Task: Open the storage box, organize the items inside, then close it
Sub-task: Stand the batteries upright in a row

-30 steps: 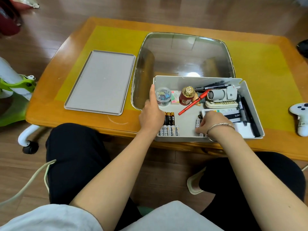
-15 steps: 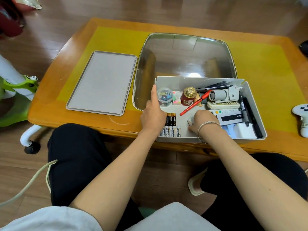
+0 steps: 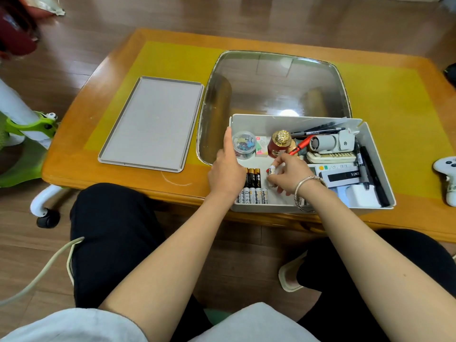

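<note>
The open white storage box (image 3: 283, 122) stands at the table's near edge. Its grey lid (image 3: 153, 123) lies flat to the left. My left hand (image 3: 225, 171) grips the box's left wall, thumb stretched along the rim. My right hand (image 3: 290, 175) pinches a white battery (image 3: 272, 172) above the box floor, just right of a row of batteries (image 3: 254, 187) lined up in the near left corner. Further in lie a clear jar of clips (image 3: 244, 144), a red gold-capped bottle (image 3: 278, 144), a red pen (image 3: 299, 146), black markers (image 3: 370, 166) and a grey gadget (image 3: 330, 143).
A clear glass panel (image 3: 274, 90) is set in the orange and yellow table (image 3: 167, 58) behind the box. A white game controller (image 3: 447, 176) lies at the right edge. A green and white wheeled chair (image 3: 29, 134) stands to the left.
My right hand moved left from the box's middle toward the battery row and lifted a white battery. My left hand stayed on the left wall.
</note>
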Demonstrator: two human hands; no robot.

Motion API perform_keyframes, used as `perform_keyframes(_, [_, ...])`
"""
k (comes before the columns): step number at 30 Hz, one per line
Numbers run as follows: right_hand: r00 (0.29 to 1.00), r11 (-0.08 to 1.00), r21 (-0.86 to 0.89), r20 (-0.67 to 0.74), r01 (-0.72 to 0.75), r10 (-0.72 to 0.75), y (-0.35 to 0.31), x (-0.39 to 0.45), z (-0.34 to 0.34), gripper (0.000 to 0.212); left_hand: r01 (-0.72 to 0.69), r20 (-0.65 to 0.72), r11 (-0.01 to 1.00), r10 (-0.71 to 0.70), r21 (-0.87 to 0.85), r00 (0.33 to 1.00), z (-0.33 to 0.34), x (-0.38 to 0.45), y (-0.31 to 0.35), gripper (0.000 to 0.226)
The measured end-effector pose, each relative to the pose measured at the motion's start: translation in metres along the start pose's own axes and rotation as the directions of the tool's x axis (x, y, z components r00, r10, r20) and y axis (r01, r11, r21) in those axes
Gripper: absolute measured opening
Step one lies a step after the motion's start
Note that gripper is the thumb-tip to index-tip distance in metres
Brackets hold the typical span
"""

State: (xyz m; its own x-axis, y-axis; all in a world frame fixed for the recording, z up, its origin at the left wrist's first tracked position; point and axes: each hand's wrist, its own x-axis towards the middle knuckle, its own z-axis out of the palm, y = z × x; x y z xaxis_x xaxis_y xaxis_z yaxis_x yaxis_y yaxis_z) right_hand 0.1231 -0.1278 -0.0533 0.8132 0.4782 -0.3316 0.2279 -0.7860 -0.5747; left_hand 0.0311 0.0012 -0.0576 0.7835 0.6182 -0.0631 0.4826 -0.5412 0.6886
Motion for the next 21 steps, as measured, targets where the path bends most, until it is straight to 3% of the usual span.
perform_keyframes(8, [0.997, 0.992, -0.102, 0.014, 0.077, -0.076, -0.006, 0.012, 0.006, 0.023, 0.006, 0.001, 1.000, -0.006, -0.006, 1.000, 0.000, 0.001, -0.001, 0.086])
perform_keyframes(17, [0.998, 0.987, -0.161, 0.068, 0.018, -0.007, -0.006, 0.016, 0.010, 0.038, 0.012, -0.003, 1.000, -0.012, -0.025, 1.000, 0.001, 0.001, -0.001, 0.087])
perform_keyframes(21, [0.998, 0.990, -0.143, 0.062, 0.013, -0.005, -0.004, 0.015, 0.006, 0.034, 0.024, 0.008, 0.999, -0.024, -0.040, 1.000, 0.000, 0.001, -0.001, 0.087])
